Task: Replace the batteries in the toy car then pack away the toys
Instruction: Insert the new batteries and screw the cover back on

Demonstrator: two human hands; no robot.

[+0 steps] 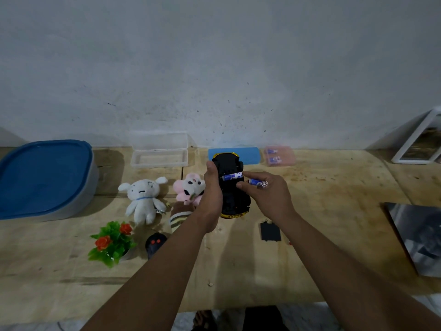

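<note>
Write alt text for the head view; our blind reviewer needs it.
Left hand holds an upturned toy car; right hand, holding a battery, seats another battery in it. Plush toys lie left.

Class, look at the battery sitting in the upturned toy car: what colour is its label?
Blue with white lettering on the battery in the toy car, seen best in the head view.

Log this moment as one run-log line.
step: battery swap | left hand: holds upturned toy car | right hand: seats one battery, holds spare battery | battery cover: off, on table
</note>
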